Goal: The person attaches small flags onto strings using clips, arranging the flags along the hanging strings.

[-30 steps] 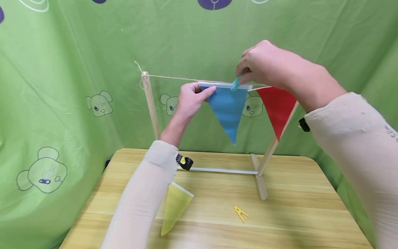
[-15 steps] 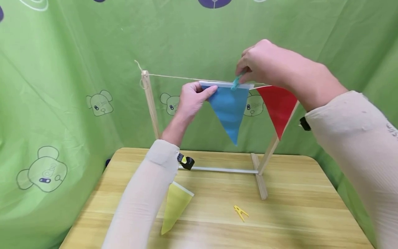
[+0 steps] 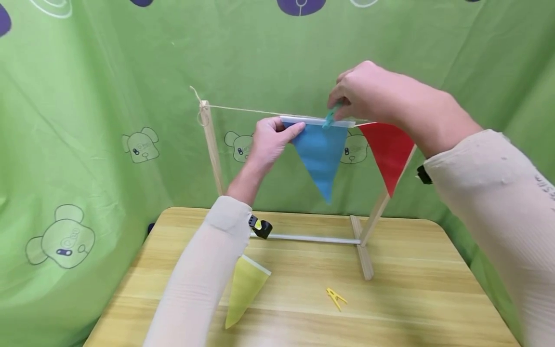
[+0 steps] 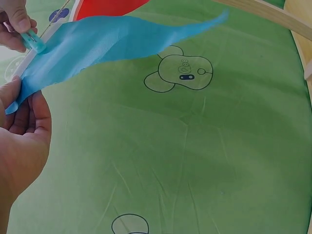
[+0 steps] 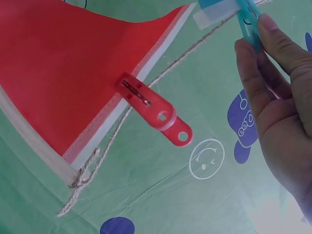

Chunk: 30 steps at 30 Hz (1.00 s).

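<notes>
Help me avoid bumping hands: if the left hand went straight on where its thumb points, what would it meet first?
The left hand would probably meet the teal clip, pinched by the right hand; depth is unclear.

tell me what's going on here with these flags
A person's left hand pinches the top edge of a blue flag near one corner, up by a string. The right hand holds a teal clothespin at that same edge; whether it has gripped the string too is hard to tell. Beside it hangs a red flag, held by a red clothespin. A yellow flag and a yellow clothespin lie on the table.
</notes>
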Each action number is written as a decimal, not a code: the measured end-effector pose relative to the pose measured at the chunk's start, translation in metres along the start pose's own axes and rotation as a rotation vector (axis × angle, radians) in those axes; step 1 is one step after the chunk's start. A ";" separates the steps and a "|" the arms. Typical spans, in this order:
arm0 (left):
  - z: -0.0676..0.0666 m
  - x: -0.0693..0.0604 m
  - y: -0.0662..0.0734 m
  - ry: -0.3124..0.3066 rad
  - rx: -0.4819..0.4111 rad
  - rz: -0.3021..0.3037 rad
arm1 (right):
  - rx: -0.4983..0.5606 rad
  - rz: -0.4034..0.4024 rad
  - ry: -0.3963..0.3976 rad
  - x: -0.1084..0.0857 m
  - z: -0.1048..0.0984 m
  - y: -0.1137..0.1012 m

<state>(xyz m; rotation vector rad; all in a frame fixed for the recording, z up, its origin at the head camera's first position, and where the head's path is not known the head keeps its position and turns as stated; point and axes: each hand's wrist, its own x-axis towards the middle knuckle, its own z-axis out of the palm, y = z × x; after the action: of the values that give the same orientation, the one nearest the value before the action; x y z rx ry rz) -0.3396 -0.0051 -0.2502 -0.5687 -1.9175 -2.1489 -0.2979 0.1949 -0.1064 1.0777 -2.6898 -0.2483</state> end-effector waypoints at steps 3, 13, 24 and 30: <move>0.000 0.000 -0.001 0.001 -0.004 0.004 | -0.001 -0.008 -0.004 0.001 0.001 0.000; -0.002 -0.001 -0.005 -0.007 0.011 0.001 | 0.010 0.020 -0.027 0.003 0.003 0.000; -0.004 0.000 -0.011 -0.013 -0.007 0.000 | 0.041 0.028 -0.035 0.000 0.008 0.000; -0.004 0.002 -0.011 -0.021 -0.038 0.027 | 0.058 0.041 -0.018 -0.004 0.009 0.000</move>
<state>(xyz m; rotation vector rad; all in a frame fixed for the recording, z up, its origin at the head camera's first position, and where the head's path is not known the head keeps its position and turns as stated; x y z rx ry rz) -0.3465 -0.0078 -0.2596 -0.6228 -1.8726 -2.1749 -0.2975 0.1988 -0.1155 1.0398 -2.7472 -0.1750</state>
